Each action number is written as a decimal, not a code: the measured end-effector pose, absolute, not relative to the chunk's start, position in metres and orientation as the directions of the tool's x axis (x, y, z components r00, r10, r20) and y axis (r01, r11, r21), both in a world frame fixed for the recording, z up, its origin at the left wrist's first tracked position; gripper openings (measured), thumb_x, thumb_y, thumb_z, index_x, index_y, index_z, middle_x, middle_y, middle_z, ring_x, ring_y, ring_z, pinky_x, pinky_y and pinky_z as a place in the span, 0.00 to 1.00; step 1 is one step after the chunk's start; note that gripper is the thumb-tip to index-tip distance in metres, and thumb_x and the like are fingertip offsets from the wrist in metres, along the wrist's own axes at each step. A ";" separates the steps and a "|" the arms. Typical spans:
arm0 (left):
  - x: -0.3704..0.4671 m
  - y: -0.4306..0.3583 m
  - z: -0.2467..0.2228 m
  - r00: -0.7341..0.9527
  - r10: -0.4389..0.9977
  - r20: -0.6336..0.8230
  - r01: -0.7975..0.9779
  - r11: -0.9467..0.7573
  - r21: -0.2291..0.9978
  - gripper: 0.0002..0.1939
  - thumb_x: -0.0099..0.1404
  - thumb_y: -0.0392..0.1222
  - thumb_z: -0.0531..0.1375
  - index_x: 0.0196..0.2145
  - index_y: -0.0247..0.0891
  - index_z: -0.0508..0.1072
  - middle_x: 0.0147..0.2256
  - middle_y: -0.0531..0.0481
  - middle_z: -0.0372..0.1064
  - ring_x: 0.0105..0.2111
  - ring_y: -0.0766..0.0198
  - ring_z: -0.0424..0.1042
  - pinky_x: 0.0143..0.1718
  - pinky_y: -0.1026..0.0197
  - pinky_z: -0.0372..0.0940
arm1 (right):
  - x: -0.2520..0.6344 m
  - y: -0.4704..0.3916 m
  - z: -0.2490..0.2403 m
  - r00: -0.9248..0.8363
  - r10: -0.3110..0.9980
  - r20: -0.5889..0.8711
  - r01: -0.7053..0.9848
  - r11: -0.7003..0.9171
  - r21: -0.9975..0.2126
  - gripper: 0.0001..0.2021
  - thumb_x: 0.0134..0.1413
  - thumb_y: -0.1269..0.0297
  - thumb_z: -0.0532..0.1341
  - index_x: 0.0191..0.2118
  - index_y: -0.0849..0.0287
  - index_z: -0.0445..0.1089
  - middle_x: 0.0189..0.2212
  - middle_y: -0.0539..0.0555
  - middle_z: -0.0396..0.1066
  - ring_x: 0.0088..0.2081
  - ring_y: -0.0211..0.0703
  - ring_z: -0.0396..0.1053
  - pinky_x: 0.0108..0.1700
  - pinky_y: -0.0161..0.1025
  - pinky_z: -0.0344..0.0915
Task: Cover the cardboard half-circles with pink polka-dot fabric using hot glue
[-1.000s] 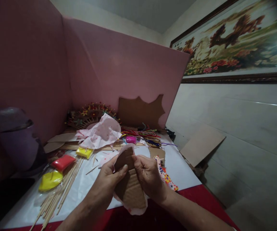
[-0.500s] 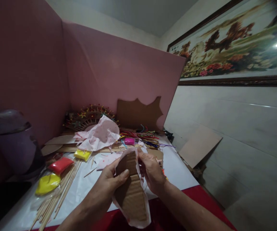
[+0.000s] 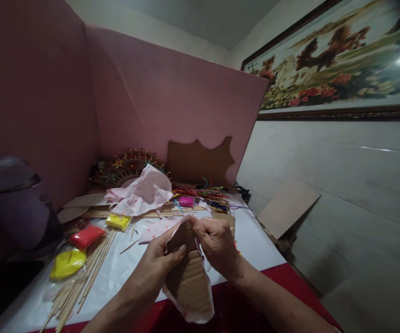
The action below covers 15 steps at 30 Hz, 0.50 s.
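A curved brown cardboard piece (image 3: pixel 189 282) is held up in front of me, with white, pink-spotted fabric (image 3: pixel 200 319) showing all round its edge. My left hand (image 3: pixel 161 256) grips its left side, thumb lying on the bare cardboard. With fingers closed, my right hand (image 3: pixel 217 247) pinches the fabric edge at the upper right of the piece. The fingertips of the left hand are hidden behind the cardboard. Beyond my hands, a flat piece of the same spotted fabric (image 3: pixel 156 230) lies on the white sheet (image 3: pixel 255 240).
Thin wooden sticks (image 3: pixel 92 273), yellow clay packets (image 3: pixel 68 263) and a red clay packet (image 3: pixel 87 237) lie at left. Crumpled spotted fabric (image 3: pixel 140 196), a pink packet (image 3: pixel 186 202) and scissors (image 3: pixel 219 206) lie farther back. A lidded bin (image 3: pixel 22 212) stands far left.
My right hand has shifted slightly left and curled inward at the upper edge, bringing the fabric there over the cardboard tip. The left hand keeps its hold.
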State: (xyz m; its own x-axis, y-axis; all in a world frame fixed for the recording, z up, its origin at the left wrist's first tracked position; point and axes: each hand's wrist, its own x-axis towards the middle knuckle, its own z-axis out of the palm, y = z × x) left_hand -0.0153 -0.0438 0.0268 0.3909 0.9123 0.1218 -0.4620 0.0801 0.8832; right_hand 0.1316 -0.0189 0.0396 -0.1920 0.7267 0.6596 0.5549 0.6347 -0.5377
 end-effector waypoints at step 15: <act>-0.023 -0.044 0.041 0.329 0.942 0.072 -0.588 0.144 0.796 0.32 0.57 0.36 0.63 0.58 0.43 0.61 0.43 0.42 0.75 0.39 0.55 0.75 0.38 0.60 0.68 | 0.147 -0.024 0.037 -0.196 0.973 0.126 -0.070 0.114 -0.991 0.24 0.52 0.43 0.54 0.24 0.61 0.67 0.21 0.51 0.66 0.21 0.33 0.58 0.18 0.29 0.51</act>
State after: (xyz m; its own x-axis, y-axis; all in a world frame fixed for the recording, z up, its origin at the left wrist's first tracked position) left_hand -0.0233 -0.0441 0.0410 0.3291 0.9415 0.0724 -0.5880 0.1443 0.7959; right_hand 0.1469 -0.0243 0.0374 -0.1956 0.9726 0.1257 -0.0698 0.1140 -0.9910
